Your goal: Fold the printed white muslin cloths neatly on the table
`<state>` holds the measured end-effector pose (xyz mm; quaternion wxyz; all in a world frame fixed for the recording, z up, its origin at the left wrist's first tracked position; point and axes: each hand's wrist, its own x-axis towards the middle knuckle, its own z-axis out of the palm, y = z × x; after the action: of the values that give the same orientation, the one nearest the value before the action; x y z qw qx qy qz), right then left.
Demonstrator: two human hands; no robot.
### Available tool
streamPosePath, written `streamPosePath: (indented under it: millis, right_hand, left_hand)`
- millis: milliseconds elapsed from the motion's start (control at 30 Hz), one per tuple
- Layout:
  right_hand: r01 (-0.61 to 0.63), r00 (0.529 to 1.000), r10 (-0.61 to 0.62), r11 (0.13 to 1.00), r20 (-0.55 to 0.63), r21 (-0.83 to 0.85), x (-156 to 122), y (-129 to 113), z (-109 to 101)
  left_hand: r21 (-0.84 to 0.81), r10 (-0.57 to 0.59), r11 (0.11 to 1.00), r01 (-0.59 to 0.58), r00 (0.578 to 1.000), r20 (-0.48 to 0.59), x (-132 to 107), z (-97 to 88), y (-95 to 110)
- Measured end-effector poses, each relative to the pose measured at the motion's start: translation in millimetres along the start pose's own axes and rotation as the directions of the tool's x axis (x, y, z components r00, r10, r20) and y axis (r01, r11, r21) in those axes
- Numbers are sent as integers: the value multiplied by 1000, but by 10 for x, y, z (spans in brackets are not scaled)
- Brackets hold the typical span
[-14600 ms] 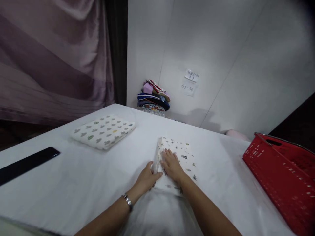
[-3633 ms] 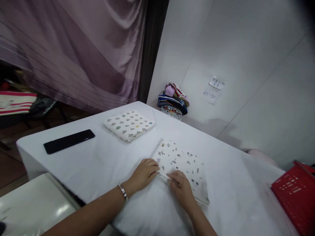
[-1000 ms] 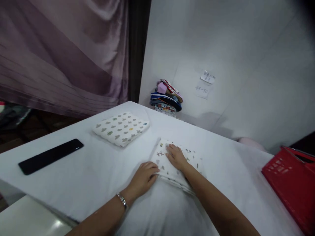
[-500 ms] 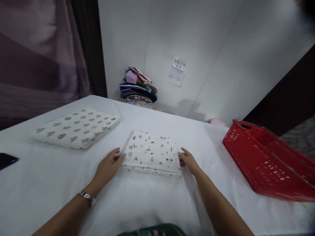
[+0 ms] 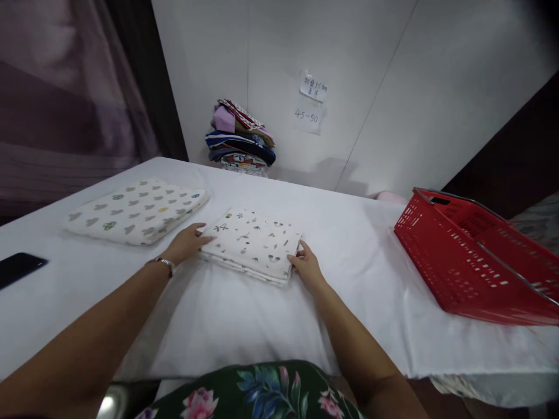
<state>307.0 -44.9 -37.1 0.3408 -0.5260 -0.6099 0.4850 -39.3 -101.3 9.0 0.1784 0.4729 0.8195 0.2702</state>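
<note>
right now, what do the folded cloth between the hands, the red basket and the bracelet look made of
The folded cloth looks like soft, matte cotton or similar: layered folds, no shine. The red basket seems moulded plastic, with a smooth, slightly glossy wall and regular slots. The bracelet is probably polished metal, given its silvery glint, but too small to be sure.

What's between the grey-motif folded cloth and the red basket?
Head view: a second folded cloth with smaller motifs, the left hand and right hand at opposite edges, then white tablecloth up to the basket.
</note>
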Motion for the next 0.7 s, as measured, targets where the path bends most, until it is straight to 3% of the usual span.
streamPosePath:
  millis: [133,233,300,333,433,500,567,600,700]
  right_hand:
    - [25,999,-23,999,-42,31,-72,6,-16]
    - [-9,999,11,996,-32,86,-116,7,-123]
    - [-34,999,33,996,22,88,-142,-6,-181]
    - [-51,997,46,995,64,81,-153,-16,-200]
    - [-117,969,97,990,228,75,-186,-52,-218]
    - [-153,936,119,985,331,78,-209,-77,-217]
    - [-179,911,137,981,389,74,-234,-102,-221]
    - [-187,903,143,980,404,71,-247,-115,-226]
    - [-204,881,154,977,448,66,-288,-152,-244]
  left_hand:
    - [59,-16,998,14,1000,23,-21,-2,-64]
    - [171,129,980,-101,978,-163,-236,41,25]
    - [253,355,922,-292,899,-257,-453,109,169]
    - [274,478,869,-413,843,-245,-573,161,262]
    - [194,758,644,-740,651,-30,-912,380,574]
    - [140,838,526,-839,539,84,-1067,553,749]
    - [98,857,483,-870,493,153,-1138,707,860]
    - [76,855,484,-872,490,168,-1145,768,891]
    - [6,835,532,-846,526,163,-1108,879,914]
